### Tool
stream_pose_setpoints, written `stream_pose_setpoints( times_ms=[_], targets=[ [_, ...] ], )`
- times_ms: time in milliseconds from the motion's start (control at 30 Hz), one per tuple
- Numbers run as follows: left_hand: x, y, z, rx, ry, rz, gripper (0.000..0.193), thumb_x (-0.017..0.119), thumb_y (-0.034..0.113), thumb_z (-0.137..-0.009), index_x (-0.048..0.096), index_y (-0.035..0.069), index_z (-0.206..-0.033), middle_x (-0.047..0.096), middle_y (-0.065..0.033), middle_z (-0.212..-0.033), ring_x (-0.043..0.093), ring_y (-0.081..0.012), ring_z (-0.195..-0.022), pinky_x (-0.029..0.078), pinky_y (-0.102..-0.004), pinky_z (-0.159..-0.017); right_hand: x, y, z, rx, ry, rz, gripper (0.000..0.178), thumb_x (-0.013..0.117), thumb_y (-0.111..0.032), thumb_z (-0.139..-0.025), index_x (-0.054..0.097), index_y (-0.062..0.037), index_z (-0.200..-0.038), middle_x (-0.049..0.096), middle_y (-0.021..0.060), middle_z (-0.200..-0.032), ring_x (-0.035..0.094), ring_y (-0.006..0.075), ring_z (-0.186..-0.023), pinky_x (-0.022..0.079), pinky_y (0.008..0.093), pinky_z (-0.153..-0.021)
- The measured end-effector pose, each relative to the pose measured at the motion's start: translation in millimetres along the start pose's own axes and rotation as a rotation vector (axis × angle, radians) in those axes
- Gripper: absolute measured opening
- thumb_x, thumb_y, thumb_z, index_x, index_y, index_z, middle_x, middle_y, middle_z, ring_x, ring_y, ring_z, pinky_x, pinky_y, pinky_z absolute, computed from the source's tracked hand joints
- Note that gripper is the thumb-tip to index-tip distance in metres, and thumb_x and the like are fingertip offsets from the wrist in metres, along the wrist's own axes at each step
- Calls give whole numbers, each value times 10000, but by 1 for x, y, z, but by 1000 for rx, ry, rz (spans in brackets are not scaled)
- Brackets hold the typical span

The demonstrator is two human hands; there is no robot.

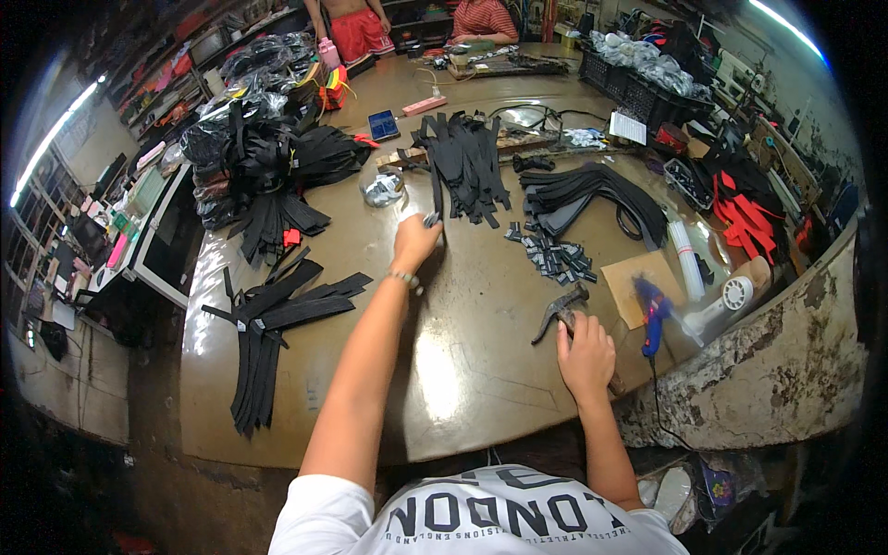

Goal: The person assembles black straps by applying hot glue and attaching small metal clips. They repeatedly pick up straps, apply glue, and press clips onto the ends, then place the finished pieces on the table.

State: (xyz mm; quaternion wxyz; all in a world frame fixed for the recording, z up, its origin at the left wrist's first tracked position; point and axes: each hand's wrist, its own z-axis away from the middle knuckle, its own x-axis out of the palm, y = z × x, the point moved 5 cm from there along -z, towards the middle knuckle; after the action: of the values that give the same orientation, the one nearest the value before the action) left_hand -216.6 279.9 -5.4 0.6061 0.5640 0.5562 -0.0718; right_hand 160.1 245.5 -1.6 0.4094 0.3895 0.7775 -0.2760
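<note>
My left hand [416, 244] reaches across the table with its fingers closed at the lower end of a black strap [437, 190], which hangs off a pile of black straps [465, 162]. Something small and grey shows at the fingertips, too small to name. My right hand [586, 359] is closed over the handle of a claw hammer [562, 311], which lies on the table with its head pointing away from me. Beyond the hammer is a heap of small black-and-grey pieces [555, 256]. A clear bag of small parts [382, 189] lies just past my left hand.
Black straps [256, 370] lie at left, and a curved bundle of them [592, 199] at far right. A blue glue gun [655, 324] with a cord rests by brown cardboard [638, 282] and white sticks [685, 259]. Two people [481, 20] are at the far end.
</note>
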Motion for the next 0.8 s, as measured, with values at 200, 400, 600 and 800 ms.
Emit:
stream_pose_setpoints(
  times_ms=[200, 400, 600, 800],
  targets=[
    [-89, -9, 153, -36, 20, 3, 313, 711, 262, -840, 666, -48, -829, 624, -272, -736, 643, -409, -689, 483, -444, -617, -24, -8, -7, -26, 132, -21, 336, 626, -290, -914, 601, -57, -1154, 561, 150, -1087, 544, 336, -1016, 427, 447, -888],
    [-134, 50, 273, 77, 292, 34, 137, 739, 80, -808, 664, 5, -894, 656, -162, -775, 634, -293, -651, 494, -349, -598, -10, -131, 36, 242, -929, -1494, 440, 551, -392, -997, 579, -2, -1197, 565, 93, -1087, 571, 182, -932, 476, 321, -808],
    [-145, 66, 307, 374, 99, -46, 431, 744, 4, -601, 657, 83, -1016, 534, -96, -722, 572, -289, -628, 468, -394, -558, 24, -193, 35, 338, -1961, -1614, 432, 566, -436, -984, 584, -39, -815, 493, 5, -577, 382, 36, -409, 241, 195, -337],
    [-126, 67, 341, 486, -73, -55, 335, 670, 22, -689, 667, 84, -1018, 526, -59, -715, 584, -224, -642, 479, -347, -540, 67, -193, -29, 117, -1852, -1455, 198, 669, -177, -940, 682, 2, -1024, 606, 13, -651, 509, 26, -508, 368, 160, -412]
  ],
)
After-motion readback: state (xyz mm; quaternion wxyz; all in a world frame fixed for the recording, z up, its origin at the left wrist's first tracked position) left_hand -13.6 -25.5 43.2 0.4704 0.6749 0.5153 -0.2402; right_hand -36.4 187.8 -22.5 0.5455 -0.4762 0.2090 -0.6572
